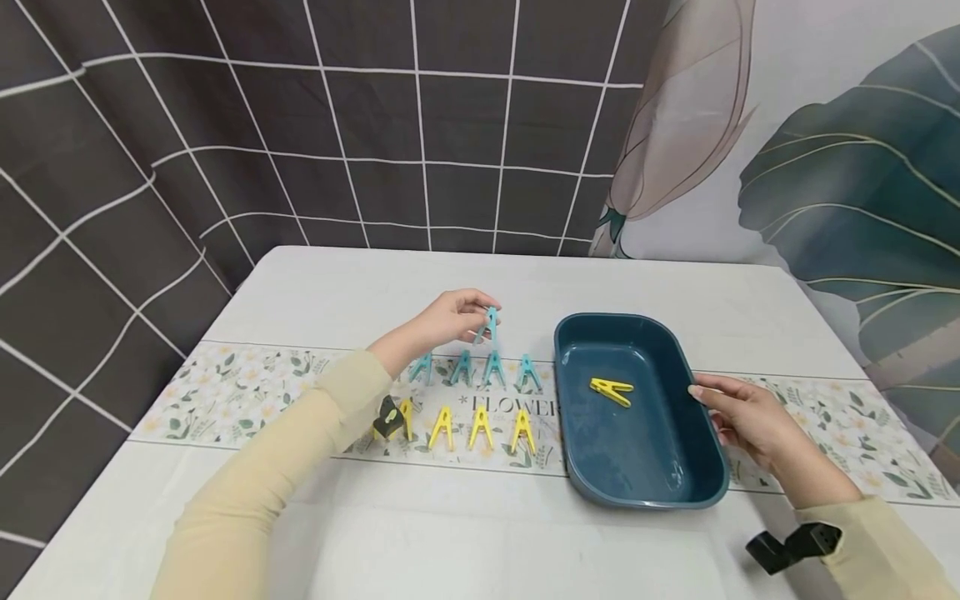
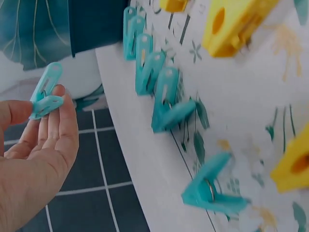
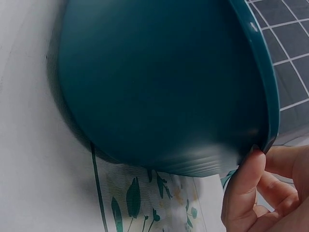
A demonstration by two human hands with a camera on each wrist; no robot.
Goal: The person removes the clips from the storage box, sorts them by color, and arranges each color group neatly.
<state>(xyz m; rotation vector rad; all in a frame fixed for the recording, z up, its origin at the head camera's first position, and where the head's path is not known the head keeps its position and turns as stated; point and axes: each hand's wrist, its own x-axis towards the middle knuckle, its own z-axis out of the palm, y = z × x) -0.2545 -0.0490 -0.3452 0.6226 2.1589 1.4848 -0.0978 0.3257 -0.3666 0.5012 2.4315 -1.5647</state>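
My left hand (image 1: pixel 457 318) pinches a light-blue clothespin (image 1: pixel 491 323) between thumb and fingers, raised above the far side of the table; the left wrist view shows this clothespin (image 2: pixel 47 92) from the side. Below it, several blue clothespins (image 1: pixel 493 367) stand in a row on the printed cloth. A row of several yellow clothespins (image 1: pixel 481 427) is nearer me, one partly covered by the left wrist's camera. My right hand (image 1: pixel 750 417) grips the right rim of a dark teal basin (image 1: pixel 637 492), thumb on the rim. Inside the basin lies one yellow clothespin (image 1: pixel 612 390).
A white tablecloth (image 1: pixel 420 533) with a floral strip (image 1: pixel 247 387) covers the table. Behind it hangs a dark grid-patterned curtain (image 1: pixel 375 117); at the right is a leaf-printed one (image 1: pixel 862 183). The basin stands right of both clothespin rows.
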